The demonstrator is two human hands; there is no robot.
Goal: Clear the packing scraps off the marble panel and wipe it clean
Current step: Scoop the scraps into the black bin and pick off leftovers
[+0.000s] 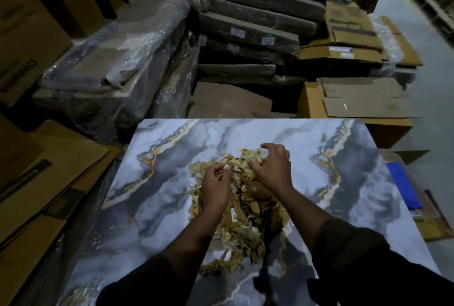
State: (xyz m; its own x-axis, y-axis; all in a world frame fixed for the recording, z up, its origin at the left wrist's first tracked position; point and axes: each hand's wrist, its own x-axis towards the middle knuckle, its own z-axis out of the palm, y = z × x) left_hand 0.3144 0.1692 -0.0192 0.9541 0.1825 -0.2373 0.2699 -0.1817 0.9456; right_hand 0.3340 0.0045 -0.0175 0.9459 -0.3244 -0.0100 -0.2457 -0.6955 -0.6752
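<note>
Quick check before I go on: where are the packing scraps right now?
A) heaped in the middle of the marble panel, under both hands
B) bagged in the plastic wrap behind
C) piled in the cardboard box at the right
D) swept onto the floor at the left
A: the packing scraps lie heaped mid marble panel, with the left hand and right hand in them.

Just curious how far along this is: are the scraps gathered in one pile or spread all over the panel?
One pile. The scraps sit heaped mid-panel under both hands; the marble around them shows bare.
</note>
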